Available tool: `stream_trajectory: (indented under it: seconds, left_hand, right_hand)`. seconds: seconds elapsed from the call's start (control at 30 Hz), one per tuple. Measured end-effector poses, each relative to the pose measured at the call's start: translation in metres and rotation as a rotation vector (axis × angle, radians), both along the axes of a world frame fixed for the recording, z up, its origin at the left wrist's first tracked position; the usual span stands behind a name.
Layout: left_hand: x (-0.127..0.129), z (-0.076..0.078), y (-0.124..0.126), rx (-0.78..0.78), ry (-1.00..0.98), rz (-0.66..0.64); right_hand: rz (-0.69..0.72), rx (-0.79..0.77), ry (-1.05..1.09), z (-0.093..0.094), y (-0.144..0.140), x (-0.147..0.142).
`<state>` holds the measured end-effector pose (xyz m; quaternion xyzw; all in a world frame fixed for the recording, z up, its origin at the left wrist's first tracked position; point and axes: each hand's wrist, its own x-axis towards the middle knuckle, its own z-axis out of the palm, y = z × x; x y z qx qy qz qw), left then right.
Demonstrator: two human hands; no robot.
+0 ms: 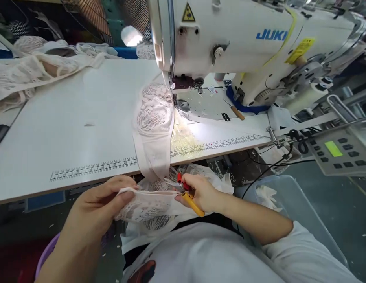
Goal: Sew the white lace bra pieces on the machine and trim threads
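both hands work below the table edge: my left hand pinches the lace strip, lying left to right; my right hand grips the snips, blades pointing left.

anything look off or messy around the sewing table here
Nothing looks damaged. The lace garment droops over the table edge rather than lying flat, and a loose fabric heap is bunched at the far left. Left hand grips lace; right hand holds snips.
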<state>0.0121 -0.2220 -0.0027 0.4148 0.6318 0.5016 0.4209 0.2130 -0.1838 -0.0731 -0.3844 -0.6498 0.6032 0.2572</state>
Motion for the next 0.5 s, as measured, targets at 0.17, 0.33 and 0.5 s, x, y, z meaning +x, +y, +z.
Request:
stream_trajectory:
  seconds: [0.17,0.33,0.5]
  left_hand:
    - [0.002,0.0,-0.007,0.06,-0.05,0.015]
    - [0.003,-0.001,-0.016,0.186,-0.027,0.002]
    - [-0.008,-0.007,-0.016,0.188,0.075,-0.005]
  right_hand:
    - [0.002,-0.013,0.178,0.003,-0.003,-0.003]
    - [0.006,0.151,0.146,0.004,-0.003,-0.002]
    - [0.068,0.322,0.133,0.006,-0.003,0.001]
